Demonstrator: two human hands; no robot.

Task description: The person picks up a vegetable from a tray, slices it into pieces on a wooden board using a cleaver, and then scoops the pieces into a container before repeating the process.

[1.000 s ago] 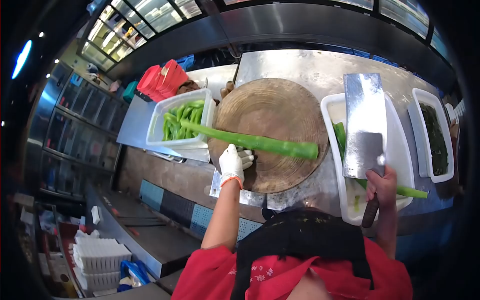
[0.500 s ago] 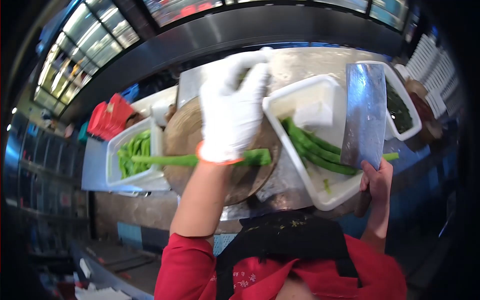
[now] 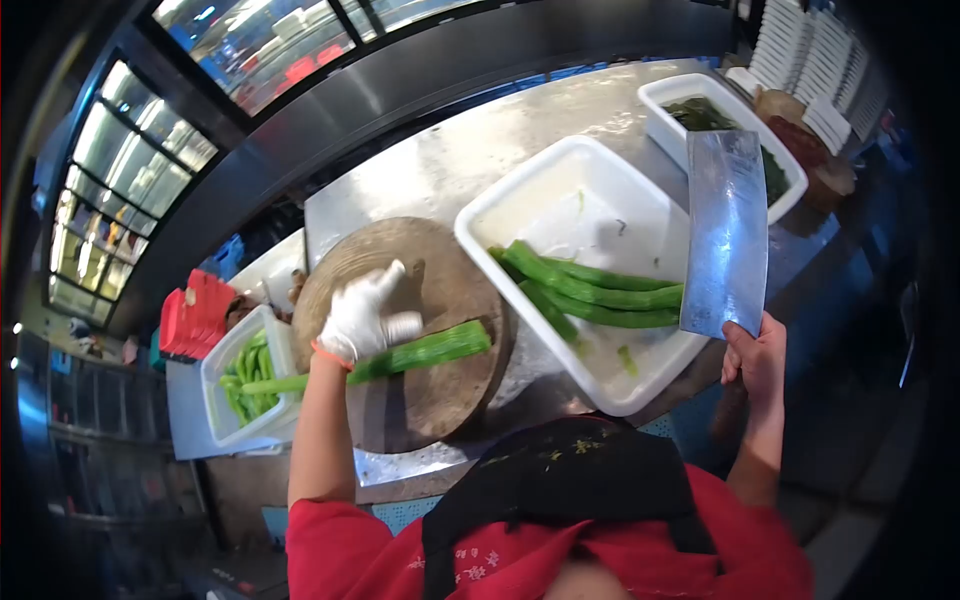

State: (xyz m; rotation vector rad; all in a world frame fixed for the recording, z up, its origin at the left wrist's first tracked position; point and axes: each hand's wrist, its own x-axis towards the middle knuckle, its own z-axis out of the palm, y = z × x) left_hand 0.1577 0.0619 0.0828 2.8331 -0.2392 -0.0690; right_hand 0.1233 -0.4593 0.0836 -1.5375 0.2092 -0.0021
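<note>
My left hand (image 3: 368, 315), in a white glove with an orange band at the wrist, is over the left half of a round wooden block (image 3: 440, 275). Its fingers are apart and hold nothing. Just beneath it a long green stalk (image 3: 435, 347) lies across the block, its thin end reaching over a small white tub (image 3: 215, 400) of cut green pieces. My bare right hand (image 3: 757, 352) is closed on the handle of a wide cleaver (image 3: 727, 235), blade pointing up. Beside the blade, several green stalks (image 3: 590, 290) lie in a large white tub (image 3: 480, 215).
A second white tub (image 3: 655, 95) with dark green leaves stands at the back right, near brown items (image 3: 800, 135) and stacked white racks (image 3: 785, 45). Red containers (image 3: 195, 315) are at the far left. The metal counter (image 3: 350, 185) runs below a dark ledge and glass panes.
My left hand has moved down and left, lower over the block, with fingers apart. The view has shifted, showing more of the large tub. My right hand still holds the cleaver upright.
</note>
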